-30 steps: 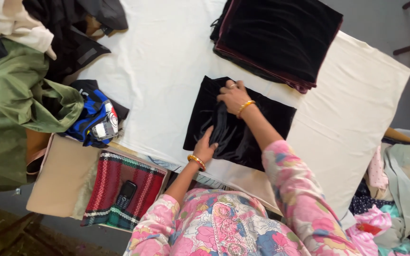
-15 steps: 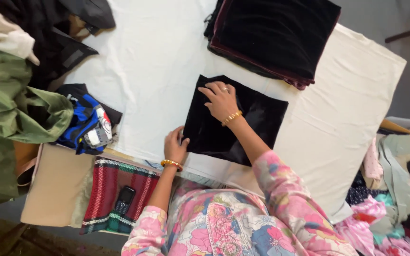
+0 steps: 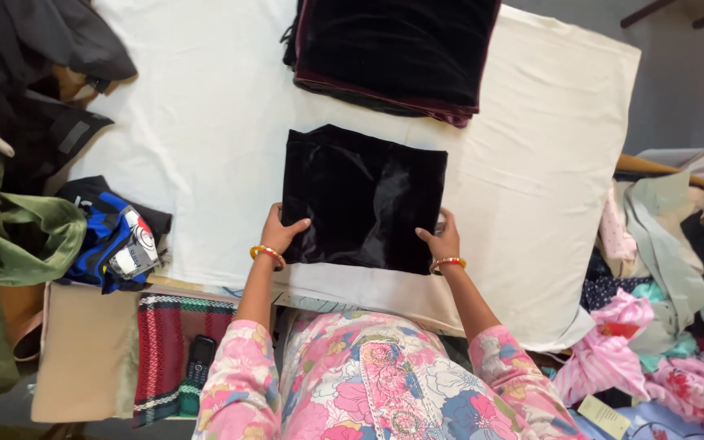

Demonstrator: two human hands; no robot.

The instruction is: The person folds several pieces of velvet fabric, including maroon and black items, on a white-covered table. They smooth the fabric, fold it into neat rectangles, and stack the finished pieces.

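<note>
A folded black velvet cloth (image 3: 363,195) lies flat on a white sheet (image 3: 205,155) that covers the table. My left hand (image 3: 280,231) grips the cloth's near left corner. My right hand (image 3: 442,239) grips its near right corner. Both wrists wear orange bangles, and my sleeves are floral pink. Beyond the cloth, at the far edge of the table, sits a stack of folded dark velvet cloths (image 3: 397,49) with maroon edges.
Dark and green garments (image 3: 10,236) are heaped at the left, with a blue bag (image 3: 116,244) beside them. A red striped cloth (image 3: 165,350) carries a black phone (image 3: 200,360). Pink and pale clothes (image 3: 662,326) are piled at the right.
The black cloth was crumpled under both hands, then flattened by the right hand. Now it lies smooth and square, and my hands have moved to its two near corners.
</note>
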